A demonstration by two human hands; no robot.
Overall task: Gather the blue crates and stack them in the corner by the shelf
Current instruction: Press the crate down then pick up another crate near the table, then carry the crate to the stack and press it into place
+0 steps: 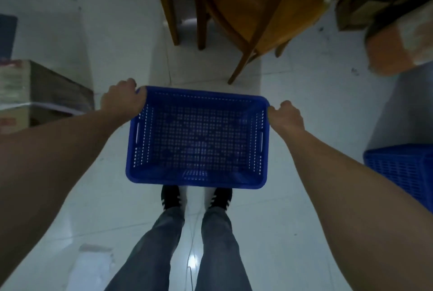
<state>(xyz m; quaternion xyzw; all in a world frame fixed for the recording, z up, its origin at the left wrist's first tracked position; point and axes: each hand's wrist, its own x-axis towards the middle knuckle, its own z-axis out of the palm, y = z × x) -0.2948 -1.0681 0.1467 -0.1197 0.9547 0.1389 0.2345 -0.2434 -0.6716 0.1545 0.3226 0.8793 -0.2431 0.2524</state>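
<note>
An empty blue perforated crate (pixel 199 138) hangs level in front of me, above my feet. My left hand (pixel 121 100) grips its far left corner rim. Over on the other side, my right hand (pixel 284 115) holds the far right corner rim. A second blue crate (pixel 403 173) stands on the floor at the right edge, partly cut off by the frame.
Wooden chair legs (pixel 243 33) stand straight ahead on the white tiled floor (pixel 304 93). A cardboard box (pixel 35 93) sits to the left. An orange-brown box (pixel 398 51) and clutter lie at the upper right. My shoes (pixel 196 199) show below the crate.
</note>
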